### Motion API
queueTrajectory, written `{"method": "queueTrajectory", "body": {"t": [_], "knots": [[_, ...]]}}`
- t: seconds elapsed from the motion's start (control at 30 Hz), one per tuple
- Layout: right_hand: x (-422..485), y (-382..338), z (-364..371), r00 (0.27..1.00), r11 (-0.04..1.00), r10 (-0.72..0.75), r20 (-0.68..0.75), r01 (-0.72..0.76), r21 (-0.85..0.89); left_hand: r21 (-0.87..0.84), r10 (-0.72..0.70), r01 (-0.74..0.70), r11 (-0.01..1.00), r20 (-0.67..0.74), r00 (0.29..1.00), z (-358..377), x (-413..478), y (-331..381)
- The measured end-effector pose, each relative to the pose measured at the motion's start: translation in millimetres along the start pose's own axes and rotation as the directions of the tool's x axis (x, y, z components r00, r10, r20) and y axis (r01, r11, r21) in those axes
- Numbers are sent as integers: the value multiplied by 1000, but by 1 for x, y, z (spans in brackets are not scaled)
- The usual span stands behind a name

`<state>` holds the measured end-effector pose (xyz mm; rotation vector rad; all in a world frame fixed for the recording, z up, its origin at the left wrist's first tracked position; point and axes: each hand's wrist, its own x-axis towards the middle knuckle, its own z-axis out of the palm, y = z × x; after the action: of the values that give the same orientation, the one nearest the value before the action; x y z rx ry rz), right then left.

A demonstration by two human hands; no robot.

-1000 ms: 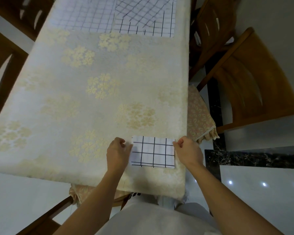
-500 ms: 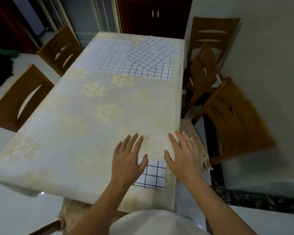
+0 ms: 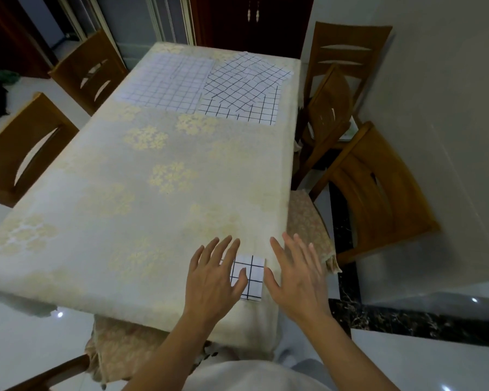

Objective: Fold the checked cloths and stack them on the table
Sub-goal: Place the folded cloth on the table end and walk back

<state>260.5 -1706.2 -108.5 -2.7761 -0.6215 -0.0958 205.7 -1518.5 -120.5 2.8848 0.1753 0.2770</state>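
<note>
Near the front right corner of the surface [image 3: 110,207] lies a small folded cloth [image 3: 254,277], white with dark lines, squared up and flat; both hands are spread wide with straight fingers and hold nothing. The left hand [image 3: 212,280] covers the cloth's left part, though I cannot tell whether it presses down or hovers just above; the right hand [image 3: 297,280], a little blurred, is just beside the cloth's right edge. At the far end, well apart from this, a pale-lined cloth [image 3: 167,86] lies spread flat, and touching its right side is a rumpled dark-lined cloth [image 3: 246,80] that seems to lie over another flat one. Wooden chairs [image 3: 378,193] stand round about. These cloths look thin, light and limp; I'd judge they have no stiffness, so one lifted by the middle would sag and lose its shape. Better to pinch two neighbouring corners, one in each hand, and keep the edge taut while drawing it across; the rumpled one will want smoothing flat first. The lines give a handy guide for matching edges; the little folded piece could slide on the tablecloth if nudged.
</note>
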Motion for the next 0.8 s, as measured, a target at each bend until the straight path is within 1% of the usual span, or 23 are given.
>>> {"method": "queueTrajectory", "body": {"t": [0.13,0.3,0.47,0.6,0.8], "knots": [[-11,3,-2,999,999,-38,3,38,15,46,-22,22,999,7,1000,0,-11,10],[-17,12,-8,986,983,-166,5,165,77,80,-162,162,984,4,987,-14,-33,30],[-26,17,-8,957,939,-289,1,283,195,86,-274,276,957,-37,961,-24,-70,50],[-44,9,-1,905,885,-423,41,403,234,124,-390,391,912,-34,920,-34,-104,61],[-64,-29,3,819,798,-570,67,533,281,128,-521,533,837,-116,846,-63,-155,60]]}}
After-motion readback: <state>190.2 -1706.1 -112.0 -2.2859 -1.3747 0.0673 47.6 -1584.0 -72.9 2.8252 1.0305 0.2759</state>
